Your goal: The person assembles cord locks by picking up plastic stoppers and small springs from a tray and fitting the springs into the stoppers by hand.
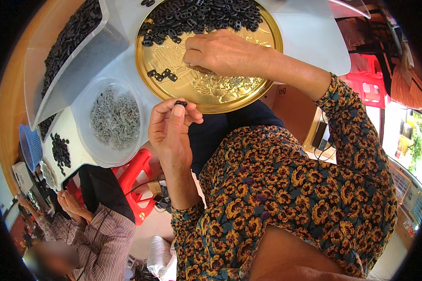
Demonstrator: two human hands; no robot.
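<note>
My left hand (172, 129) pinches a small black two-hole plastic piece (180, 103) between thumb and fingers, just in front of the near left rim of a round gold tray (169, 54). Over the middle of that tray is my right hand (219, 52), palm down with its fingers curled in. Whatever its fingertips hold, if anything, is hidden. A heap of similar black pieces (206, 18) covers the tray's far side. Several more black pieces (162, 75) lie in a small group at its left, close to my left hand.
Left of the tray stands a clear round tub (82, 126) of small grey metal pieces (115, 117). Beyond it, a clear bin (86, 68) holds many black pieces. A loose black pile (60, 152) lies near a blue basket (29, 147). Another person (98, 229) sits at lower left by a red stool (135, 187).
</note>
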